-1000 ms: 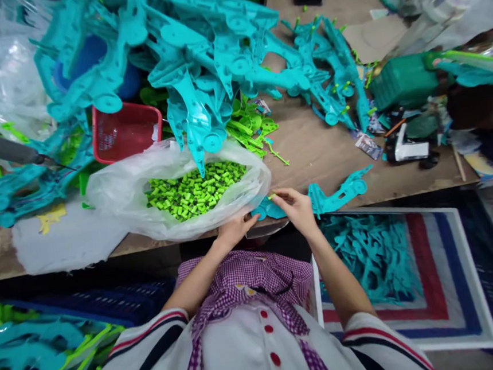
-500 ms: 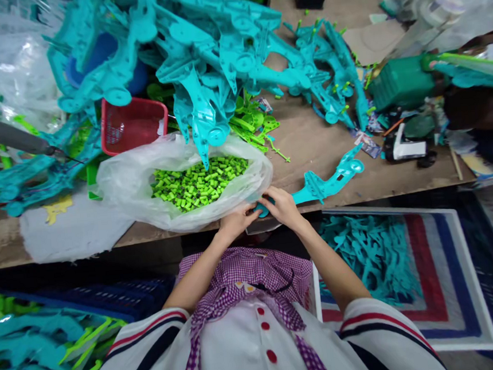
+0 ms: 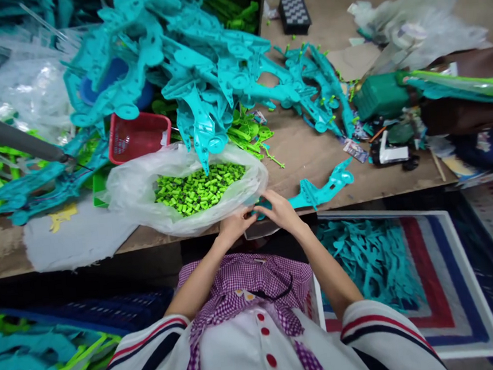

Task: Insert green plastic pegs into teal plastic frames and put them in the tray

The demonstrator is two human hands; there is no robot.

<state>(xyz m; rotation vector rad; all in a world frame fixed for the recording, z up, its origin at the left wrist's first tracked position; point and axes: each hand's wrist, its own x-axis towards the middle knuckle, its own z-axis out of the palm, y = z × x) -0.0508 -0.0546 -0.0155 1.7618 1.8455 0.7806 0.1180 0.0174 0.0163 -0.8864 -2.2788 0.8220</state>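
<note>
At the table's front edge, both of my hands meet at the near end of a long turquoise plastic part [image 3: 321,192], whose other end points right along the table. My left hand [image 3: 234,226] has its fingers closed at the tip of that end. My right hand [image 3: 281,210] pinches the same end from the right, thumb toward the left fingers. Any small piece between the fingertips is hidden. Just left of my hands lies an open clear plastic bag [image 3: 131,203] full of small green cylindrical pieces [image 3: 199,190] with dark ends.
Turquoise parts [image 3: 203,85] are heaped behind the bag, one overhanging it. A red basket [image 3: 139,138] stands behind left. A grey tool [image 3: 13,133] reaches in from the left. Below the table are a crate of turquoise parts [image 3: 369,260] at right and more parts [image 3: 33,359] at left.
The view has shifted, so the far table items sit lower and further left. My hands stay at the same end of the turquoise part, with the fingers slightly changed.
</note>
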